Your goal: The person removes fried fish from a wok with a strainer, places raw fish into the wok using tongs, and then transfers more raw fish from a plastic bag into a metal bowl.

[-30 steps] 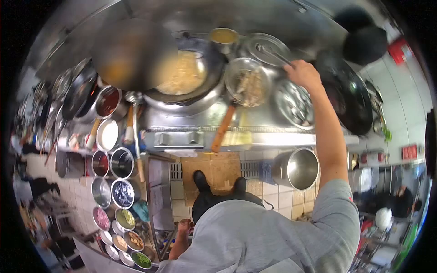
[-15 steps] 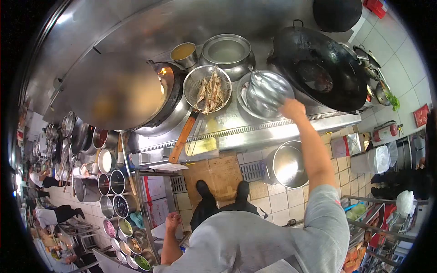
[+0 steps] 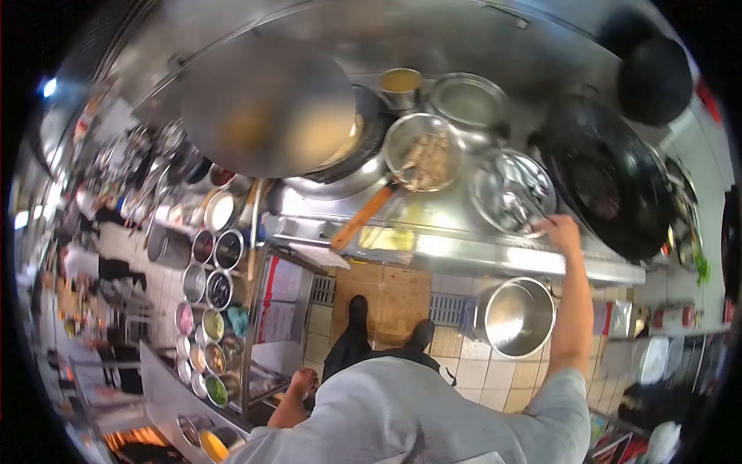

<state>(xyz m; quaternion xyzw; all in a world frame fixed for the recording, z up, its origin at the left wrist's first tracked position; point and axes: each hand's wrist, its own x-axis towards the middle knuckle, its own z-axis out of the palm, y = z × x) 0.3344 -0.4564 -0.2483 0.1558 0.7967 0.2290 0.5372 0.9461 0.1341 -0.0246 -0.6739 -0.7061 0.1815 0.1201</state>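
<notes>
Counter edge [image 3: 456, 249] runs just under the right hand [image 3: 559, 232] in the head view, with the steel pot [image 3: 519, 317] below it. That hand is closed on a thin metal utensil [image 3: 533, 203] angled into the shiny bowl [image 3: 478, 203], which sits between the strainer [image 3: 398, 143] and the large dark wok [image 3: 610, 178]; little room separates bowl and wok. The left hand [image 3: 304, 380] is low beside the rack [image 3: 249, 332], fingers curled; whether it grips anything I cannot tell. Steel counter carries the vessels; cardboard [image 3: 382, 294] lies on the tiled floor [image 3: 491, 375].
</notes>
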